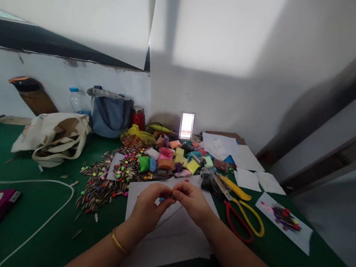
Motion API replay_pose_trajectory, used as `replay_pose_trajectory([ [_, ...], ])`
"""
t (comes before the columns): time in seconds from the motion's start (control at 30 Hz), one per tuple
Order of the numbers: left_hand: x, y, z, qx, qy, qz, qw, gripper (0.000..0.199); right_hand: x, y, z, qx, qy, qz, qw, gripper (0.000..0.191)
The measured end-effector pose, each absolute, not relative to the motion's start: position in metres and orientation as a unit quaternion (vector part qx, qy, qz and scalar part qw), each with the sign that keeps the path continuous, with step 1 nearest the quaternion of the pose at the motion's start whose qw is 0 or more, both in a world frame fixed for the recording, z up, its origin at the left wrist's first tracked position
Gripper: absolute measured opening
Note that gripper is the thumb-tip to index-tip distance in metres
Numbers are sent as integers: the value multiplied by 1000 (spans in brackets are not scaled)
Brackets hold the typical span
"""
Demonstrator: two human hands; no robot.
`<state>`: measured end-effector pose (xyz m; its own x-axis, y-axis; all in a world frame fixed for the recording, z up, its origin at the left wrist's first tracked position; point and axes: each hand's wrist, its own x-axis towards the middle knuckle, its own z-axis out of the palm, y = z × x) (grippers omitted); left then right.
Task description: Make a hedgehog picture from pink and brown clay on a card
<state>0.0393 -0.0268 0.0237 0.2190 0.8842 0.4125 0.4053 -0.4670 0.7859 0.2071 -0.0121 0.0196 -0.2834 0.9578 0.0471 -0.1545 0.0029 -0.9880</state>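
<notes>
Small blue bead-like piece, held in a narrow pinch between the left hand and right hand, above a white paper sheet. Risk: a slipped pinch could drop it toward the nearby striped sunflower seeds and round coloured beads, where it could be hard to find. Both forearms angle inward, wrists raised; a gold bangle encircles the left wrist. Red-and-yellow-handled scissors lie to the right on the green worktop.

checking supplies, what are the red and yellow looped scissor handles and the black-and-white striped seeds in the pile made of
The scissor handles look like smooth moulded plastic, glossy with even colour. The seeds look like natural sunflower husks, matte and dry, with irregular pale stripes.
</notes>
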Motion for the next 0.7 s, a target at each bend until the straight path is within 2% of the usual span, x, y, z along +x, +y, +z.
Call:
replay_pose_trajectory([
  [0.13,40,-24,24,684,426,473,355,5,209,-11,16,-377,-531,575,494,37],
  [0.3,40,-19,25,602,434,484,463,11,209,-13,15,-360,-589,547,474,29],
  [0.53,40,-18,26,547,436,460,547,21,210,-14,17,-412,-673,386,477,18],
  [0.7,39,-16,25,568,421,423,566,26,212,-13,17,-398,-723,295,482,13],
])
